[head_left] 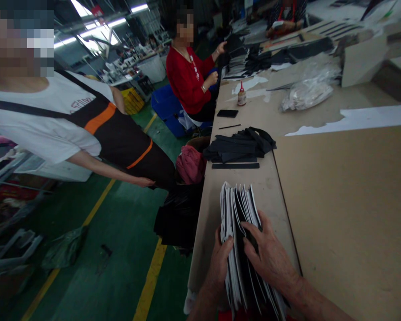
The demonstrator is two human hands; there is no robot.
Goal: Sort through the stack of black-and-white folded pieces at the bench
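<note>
A thick stack of thin black and white sheets (235, 267) stands on edge at the near end of the table, its layers fanned slightly apart. My left hand (220, 258) is wrapped round the stack's left side, thumb on the top edges. From the right, my right hand (265, 249) grips the same stack, with thumb and fingers on the upper edges near a gap between layers. Beyond the stack lie a single dark strip (235, 166) and a loose pile of dark strips (239, 146).
On the table (254, 187) farther off are a phone (227, 113), a thin dark stick, a small red-capped bottle (241, 96) and a clear plastic bag (309, 89). A brown board (347, 200) covers the right side. One person stands at left; others sit or work beyond.
</note>
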